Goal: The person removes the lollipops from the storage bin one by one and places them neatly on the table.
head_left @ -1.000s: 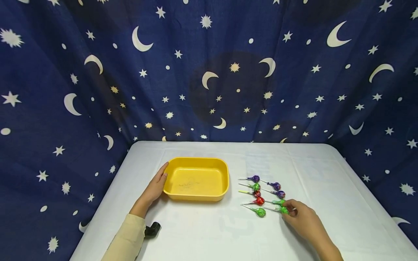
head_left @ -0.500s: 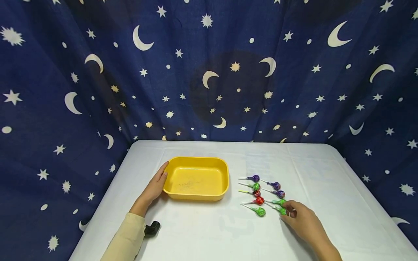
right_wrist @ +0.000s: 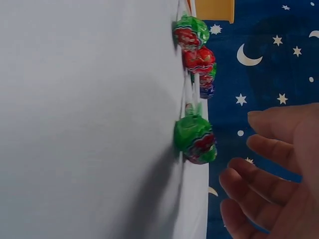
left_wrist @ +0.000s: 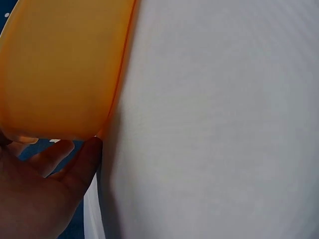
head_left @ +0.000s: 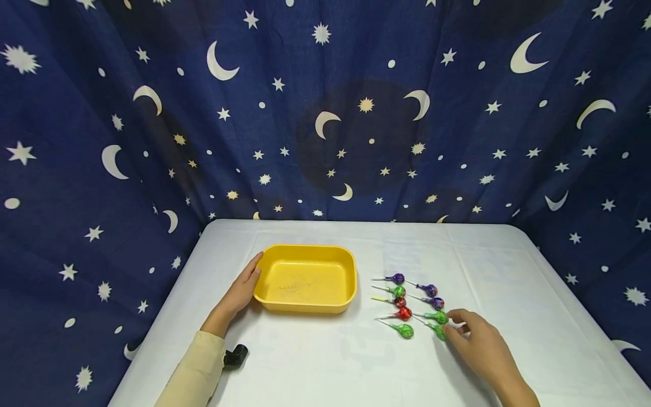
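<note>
A yellow plastic tray (head_left: 305,308) stands left of the middle on the white table. My left hand (head_left: 239,294) rests along its left end, fingers extended; in the left wrist view fingertips touch the tray's edge. To the right lie several wrapped lollipops in two rough columns: purple (head_left: 394,278), red (head_left: 403,313) and green (head_left: 405,330). Nearest my right hand (head_left: 480,345) are two green-wrapped lollipops, the nearer one (head_left: 438,332) right at the thumb tip. The right wrist view shows the right fingers loosely bent, apart from the green lollipop (right_wrist: 194,139), with nothing between them.
A dark blue curtain (head_left: 285,130) with moons and stars surrounds the white-covered table (head_left: 315,367) at the back and sides. A small black object (head_left: 236,357) shows beside the left forearm sleeve (head_left: 195,367).
My right hand's fingers have come off the nearer green lollipop and spread, drawing slightly right. That lollipop now lies at more of a slant. The left hand and tray stay put.
</note>
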The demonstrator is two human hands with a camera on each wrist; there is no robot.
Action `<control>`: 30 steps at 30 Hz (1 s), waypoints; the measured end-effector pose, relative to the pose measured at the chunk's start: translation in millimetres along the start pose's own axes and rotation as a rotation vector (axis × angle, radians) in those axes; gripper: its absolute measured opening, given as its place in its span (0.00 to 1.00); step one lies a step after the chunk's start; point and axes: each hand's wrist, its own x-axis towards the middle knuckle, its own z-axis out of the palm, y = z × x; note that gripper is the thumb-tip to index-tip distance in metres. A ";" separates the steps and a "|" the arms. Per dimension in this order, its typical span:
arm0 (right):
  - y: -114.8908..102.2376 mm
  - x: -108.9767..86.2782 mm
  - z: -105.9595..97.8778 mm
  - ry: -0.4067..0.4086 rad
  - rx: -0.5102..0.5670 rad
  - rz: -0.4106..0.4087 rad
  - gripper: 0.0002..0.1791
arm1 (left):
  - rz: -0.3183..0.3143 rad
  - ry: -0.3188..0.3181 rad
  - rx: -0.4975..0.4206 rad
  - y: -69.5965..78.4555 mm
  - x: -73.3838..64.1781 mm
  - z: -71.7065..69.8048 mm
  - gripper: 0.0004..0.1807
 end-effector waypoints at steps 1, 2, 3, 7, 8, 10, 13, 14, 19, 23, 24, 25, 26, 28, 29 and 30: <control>-0.6 1.1 -1.2 0.012 0.000 -0.014 0.18 | -0.002 -0.002 -0.005 0.4 -0.3 -0.2 0.29; -1.5 2.3 -2.3 0.019 -0.002 -0.023 0.18 | -0.003 -0.005 -0.009 0.7 -0.5 -0.3 0.29; -2.5 3.8 -3.2 0.023 -0.003 -0.032 0.18 | -0.005 -0.007 -0.012 0.9 -0.7 -0.4 0.29; -7.6 12.5 -6.0 0.008 -0.014 -0.049 0.19 | -0.007 -0.009 -0.024 2.5 -0.7 -1.3 0.29; -9.4 14.7 -6.7 -0.002 -0.014 -0.047 0.19 | -0.007 -0.009 -0.019 2.9 -0.5 -1.8 0.29; -12.7 19.7 -7.9 -0.017 -0.015 -0.050 0.20 | -0.006 -0.009 -0.015 4.2 -0.2 -2.9 0.29; -17.2 27.4 -9.4 -0.020 -0.014 -0.068 0.21 | -0.006 -0.007 -0.004 6.1 -0.1 -5.0 0.29; -18.4 30.1 -10.2 -0.021 -0.012 -0.077 0.21 | -0.008 -0.007 -0.005 6.8 -0.3 -5.7 0.29; -22.6 41.6 -13.1 -0.025 -0.013 -0.101 0.23 | -0.018 -0.005 0.018 9.2 -1.0 -9.3 0.28; -26.0 47.5 -13.1 -0.027 -0.012 -0.109 0.25 | 0.002 -0.005 0.051 14.1 -1.5 -12.3 0.28; -26.9 48.7 -12.8 -0.026 -0.011 -0.115 0.26 | 0.008 -0.004 0.056 15.6 -1.8 -13.2 0.28; -27.9 50.0 -12.5 -0.022 -0.010 -0.122 0.26 | 0.012 -0.006 0.055 17.2 -2.1 -14.2 0.28; -28.9 51.4 -12.1 -0.018 -0.010 -0.129 0.26 | 0.016 -0.009 0.058 19.0 -2.6 -15.2 0.28; -30.7 54.6 -11.2 -0.009 -0.007 -0.150 0.26 | 0.012 -0.010 0.066 22.4 -3.6 -17.3 0.28; -31.7 56.5 -10.7 -0.006 -0.008 -0.161 0.26 | 0.010 -0.008 0.074 24.2 -4.2 -18.3 0.28; -32.7 58.4 -10.5 -0.002 -0.005 -0.173 0.26 | 0.009 -0.008 0.085 26.0 -4.7 -19.0 0.29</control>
